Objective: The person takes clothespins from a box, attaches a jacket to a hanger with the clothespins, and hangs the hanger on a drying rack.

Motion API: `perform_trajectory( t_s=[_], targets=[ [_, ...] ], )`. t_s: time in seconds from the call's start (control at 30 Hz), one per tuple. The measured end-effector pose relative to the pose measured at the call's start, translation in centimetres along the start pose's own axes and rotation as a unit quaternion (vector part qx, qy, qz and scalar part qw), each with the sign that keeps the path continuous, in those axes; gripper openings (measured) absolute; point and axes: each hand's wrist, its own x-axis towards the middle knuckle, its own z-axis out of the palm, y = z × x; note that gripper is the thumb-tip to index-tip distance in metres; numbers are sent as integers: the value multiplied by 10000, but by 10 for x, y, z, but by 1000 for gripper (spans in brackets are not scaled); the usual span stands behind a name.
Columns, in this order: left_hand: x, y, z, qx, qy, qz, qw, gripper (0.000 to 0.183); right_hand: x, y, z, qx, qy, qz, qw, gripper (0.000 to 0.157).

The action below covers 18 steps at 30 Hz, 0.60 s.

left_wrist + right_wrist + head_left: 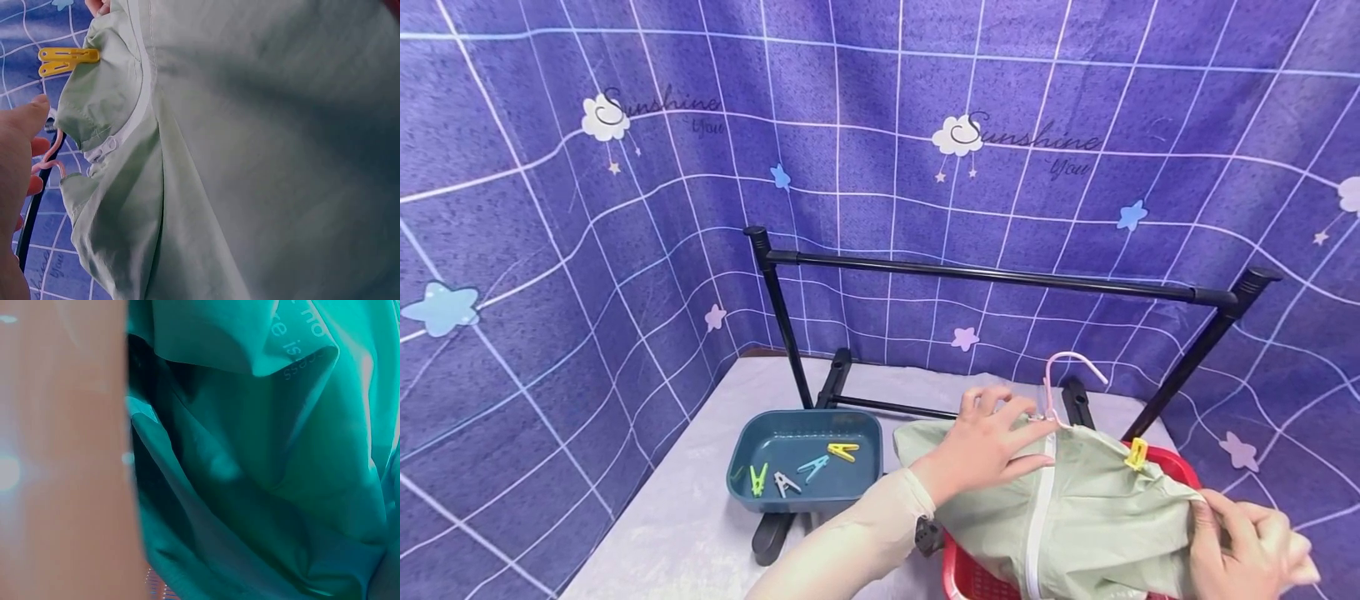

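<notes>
A light green jacket [1097, 517] with a white zip [1040, 529] is spread over the red basket, a pink hanger [1048, 387] inside it and the hook sticking up at the neck. My left hand [988, 450] hovers by the neck, fingers spread and loosely bent, with no cloth between them; in the left wrist view its thumb and fingertips are near the hook. With thumb and fingers my right hand [1243, 546] pinches the shoulder edge on the right. A yellow clothespin [1137, 454] grips the jacket between hook and right hand. Blurred skin covers the left of the right wrist view.
Behind the jacket stands a black rack with a horizontal bar [1000, 276]. The red basket [1183, 465] lies under the jacket. On the left, a dark blue tray [805, 505] holds several clothespins [813, 468]. A purple patterned curtain [865, 125] surrounds the table.
</notes>
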Motion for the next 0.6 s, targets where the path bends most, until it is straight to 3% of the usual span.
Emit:
perform_trajectory(
  t_s=[0.6],
  targets=[
    [-30, -7, -3, -293, -133, -310, 9990, 46, 1, 1, -1, 63, -46, -64, 9999, 63]
  ],
)
